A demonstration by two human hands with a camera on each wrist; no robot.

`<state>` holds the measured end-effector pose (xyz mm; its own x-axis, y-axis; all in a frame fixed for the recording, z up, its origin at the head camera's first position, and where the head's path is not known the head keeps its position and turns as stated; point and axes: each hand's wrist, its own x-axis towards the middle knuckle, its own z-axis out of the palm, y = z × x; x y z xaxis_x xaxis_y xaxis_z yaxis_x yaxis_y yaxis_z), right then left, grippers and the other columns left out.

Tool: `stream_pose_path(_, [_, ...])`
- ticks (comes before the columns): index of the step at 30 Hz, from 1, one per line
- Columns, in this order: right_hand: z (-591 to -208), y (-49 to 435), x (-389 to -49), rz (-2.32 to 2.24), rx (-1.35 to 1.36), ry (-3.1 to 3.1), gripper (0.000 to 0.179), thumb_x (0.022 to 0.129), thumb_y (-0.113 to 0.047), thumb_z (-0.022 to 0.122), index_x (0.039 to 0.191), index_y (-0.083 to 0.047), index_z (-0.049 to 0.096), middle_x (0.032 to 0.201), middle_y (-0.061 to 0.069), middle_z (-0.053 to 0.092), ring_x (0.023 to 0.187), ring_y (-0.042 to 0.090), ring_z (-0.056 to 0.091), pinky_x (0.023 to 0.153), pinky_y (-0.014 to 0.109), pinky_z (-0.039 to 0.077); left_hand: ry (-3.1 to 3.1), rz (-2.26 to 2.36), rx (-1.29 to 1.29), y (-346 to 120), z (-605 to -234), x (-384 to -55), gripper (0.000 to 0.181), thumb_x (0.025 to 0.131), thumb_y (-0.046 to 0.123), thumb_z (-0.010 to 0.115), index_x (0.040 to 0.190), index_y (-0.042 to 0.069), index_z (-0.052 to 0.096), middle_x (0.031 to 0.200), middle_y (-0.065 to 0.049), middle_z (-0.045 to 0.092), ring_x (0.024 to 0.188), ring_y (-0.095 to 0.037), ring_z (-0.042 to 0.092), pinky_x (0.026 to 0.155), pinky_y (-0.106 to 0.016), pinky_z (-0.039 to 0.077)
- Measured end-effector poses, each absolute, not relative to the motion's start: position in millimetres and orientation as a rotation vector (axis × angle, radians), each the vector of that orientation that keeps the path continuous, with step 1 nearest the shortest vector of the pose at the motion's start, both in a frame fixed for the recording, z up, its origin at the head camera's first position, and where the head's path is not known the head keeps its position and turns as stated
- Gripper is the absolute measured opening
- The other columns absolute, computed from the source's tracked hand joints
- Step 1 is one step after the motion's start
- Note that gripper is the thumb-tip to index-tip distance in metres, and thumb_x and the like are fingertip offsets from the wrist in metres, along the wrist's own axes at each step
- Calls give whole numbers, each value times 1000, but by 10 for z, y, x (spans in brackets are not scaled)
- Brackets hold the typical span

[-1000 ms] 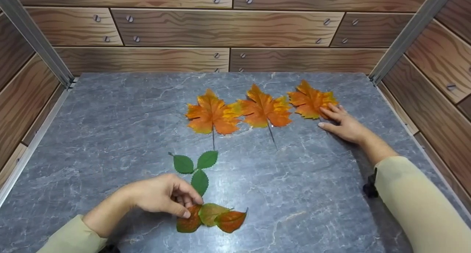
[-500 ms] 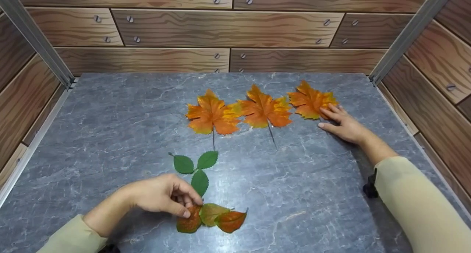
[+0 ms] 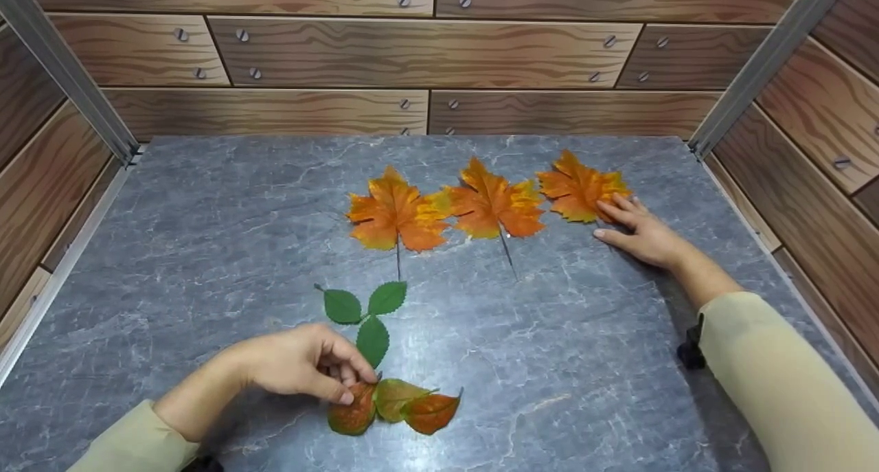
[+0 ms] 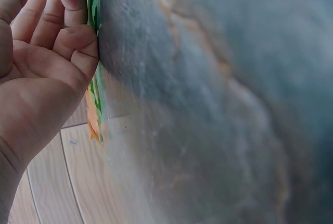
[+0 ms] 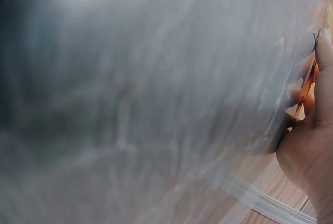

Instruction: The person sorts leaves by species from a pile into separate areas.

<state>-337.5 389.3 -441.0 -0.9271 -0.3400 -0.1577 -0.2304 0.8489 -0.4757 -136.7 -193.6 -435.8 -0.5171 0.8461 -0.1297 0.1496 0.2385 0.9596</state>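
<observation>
Near the front of the table, my left hand [image 3: 302, 362] pinches a red-and-green leaf [image 3: 354, 416] between thumb and fingers. A greenish-orange leaf [image 3: 395, 398] and a red one with a green edge [image 3: 432, 413] lie against it on the right, overlapping each other. Just beyond the left fingers is a three-part green leaf sprig [image 3: 373, 338]. At the back right, my right hand [image 3: 638, 233] rests with extended fingers on the lower right edge of an orange maple leaf [image 3: 577, 187]. In the right wrist view only part of that hand [image 5: 312, 146] shows.
Two more orange maple leaves, a left one [image 3: 395, 214] and a middle one [image 3: 491, 200], lie in a row with thin dark stems toward the front. The grey marbled table [image 3: 206, 238] is bounded by wood-patterned walls [image 3: 426, 53] and metal posts [image 3: 75, 73].
The leaf in my left hand has shifted very slightly to the left. The right hand and the other leaves stay where they were.
</observation>
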Motion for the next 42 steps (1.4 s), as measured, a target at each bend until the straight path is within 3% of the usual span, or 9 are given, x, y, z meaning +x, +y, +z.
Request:
stream_pose_path(12, [-4395,3884,-3376,-666,-431,2773,79,107,-52,59,169,-12,29,176,23,4,158,50,-10,119,76,-1,1844,1354,905,-1972,-4329,-1361,30,95,3,76,125,2,77,97,-16,77,82,-3,67,70,-16,52])
stream_pose_path(25, [-4404,3889,-3361,-676,-456,2797,77,107,-48,62,167,-9,32,174,26,7,157,54,-8,118,77,0,1971,1469,831,-2143,-4187,-1429,23,98,5,74,121,3,80,103,-13,78,85,-6,66,76,-21,56])
stream_pose_path(29, [-4404,3886,-3366,-666,-449,2791,78,107,-49,61,168,-10,31,174,26,6,157,54,-9,119,77,0,2040,1512,811,-2221,-4148,-1473,25,98,4,74,122,2,79,111,-13,78,93,-14,72,83,-28,60])
stream_pose_path(35, [-4397,3882,-3373,-650,-436,2784,80,107,-52,59,169,-12,29,175,24,3,157,52,-11,118,77,-1,2142,1639,673,-2466,-4029,-1602,31,97,3,75,127,1,75,118,-17,76,100,-25,74,88,-38,61])
stream_pose_path(42, [-4393,3888,-3382,-658,-431,2771,80,107,-53,59,169,-13,28,175,23,3,157,51,-11,118,78,-1,2309,1749,378,-2862,-3999,-1866,38,96,5,76,134,1,71,121,-12,75,102,-21,72,90,-36,60])
